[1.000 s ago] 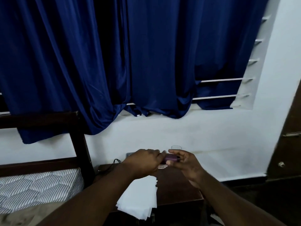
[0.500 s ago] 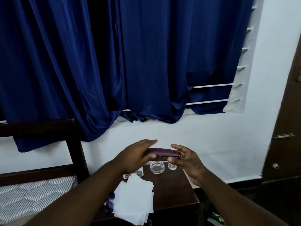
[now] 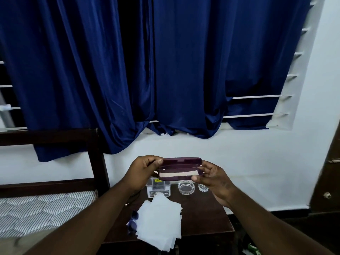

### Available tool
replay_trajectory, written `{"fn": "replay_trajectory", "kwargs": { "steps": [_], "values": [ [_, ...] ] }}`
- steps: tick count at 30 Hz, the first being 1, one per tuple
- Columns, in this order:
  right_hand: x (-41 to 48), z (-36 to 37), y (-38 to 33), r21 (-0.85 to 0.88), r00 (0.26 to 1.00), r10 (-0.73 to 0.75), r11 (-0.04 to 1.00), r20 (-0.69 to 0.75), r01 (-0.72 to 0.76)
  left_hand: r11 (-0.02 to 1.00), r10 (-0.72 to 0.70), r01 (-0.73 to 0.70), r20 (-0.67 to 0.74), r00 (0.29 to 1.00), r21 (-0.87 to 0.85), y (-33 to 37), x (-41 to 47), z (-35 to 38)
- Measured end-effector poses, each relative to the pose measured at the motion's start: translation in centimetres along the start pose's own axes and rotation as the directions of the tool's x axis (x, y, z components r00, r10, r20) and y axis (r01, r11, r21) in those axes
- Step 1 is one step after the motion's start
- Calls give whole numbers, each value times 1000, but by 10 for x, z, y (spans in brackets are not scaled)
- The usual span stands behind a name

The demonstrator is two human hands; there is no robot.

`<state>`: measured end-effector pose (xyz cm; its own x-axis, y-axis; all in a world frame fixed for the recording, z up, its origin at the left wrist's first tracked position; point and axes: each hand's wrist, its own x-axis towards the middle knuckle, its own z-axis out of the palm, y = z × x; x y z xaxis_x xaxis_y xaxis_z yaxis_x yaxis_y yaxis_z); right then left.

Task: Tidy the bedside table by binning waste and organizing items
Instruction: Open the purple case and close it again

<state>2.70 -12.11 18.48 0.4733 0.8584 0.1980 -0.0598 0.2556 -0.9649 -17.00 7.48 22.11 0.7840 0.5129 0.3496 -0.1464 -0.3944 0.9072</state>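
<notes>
I hold a dark purple spectacle case [image 3: 181, 169] in the air above the dark wooden bedside table [image 3: 204, 218]. Its lid is partly lifted and a pale lining shows inside. My left hand [image 3: 141, 172] grips the case's left end, with the thumb on the lid. My right hand [image 3: 213, 179] grips its right end. On the table lie a pile of white tissue papers [image 3: 160, 223], a small white box [image 3: 159, 188], a clear glass dish [image 3: 186, 187] and a small cut-glass piece [image 3: 203, 187]. Dark sunglasses [image 3: 134, 220] peek out left of the papers.
A bed with a striped mattress [image 3: 46, 210] and a dark wooden headboard [image 3: 95, 159] stands to the left of the table. Blue curtains [image 3: 147, 70] hang over the window above. A dark door [image 3: 329, 181] is at the right. Something green [image 3: 253, 249] lies on the floor.
The case has risen from just above the table, and its lid has gone from shut to partly lifted. The view has tilted down, showing more of the table.
</notes>
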Motion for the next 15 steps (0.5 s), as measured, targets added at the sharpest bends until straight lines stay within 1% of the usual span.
{"fn": "replay_trajectory", "kwargs": {
  "steps": [2,4,8,10,13,15],
  "values": [
    [4,6,3,-17,1000,5,1000,5,-4,999,-10,6,-91,996,-42,-8,-2,2],
    [9,11,6,-25,1000,21,999,8,-20,991,-63,41,-176,982,-124,-17,-5,3],
    [20,23,18,-36,999,42,999,15,-41,926,-235,138,-252,939,-351,-35,-12,2],
    [25,32,26,-36,998,51,998,30,-50,887,-317,178,-283,905,-426,-44,-17,-2],
    [35,47,40,-36,995,76,997,58,-74,845,-405,213,-326,854,-491,-58,-27,-10],
    [42,58,52,-31,993,96,995,73,-94,852,-430,225,-386,816,-472,-69,-31,-18]
  ]
}}
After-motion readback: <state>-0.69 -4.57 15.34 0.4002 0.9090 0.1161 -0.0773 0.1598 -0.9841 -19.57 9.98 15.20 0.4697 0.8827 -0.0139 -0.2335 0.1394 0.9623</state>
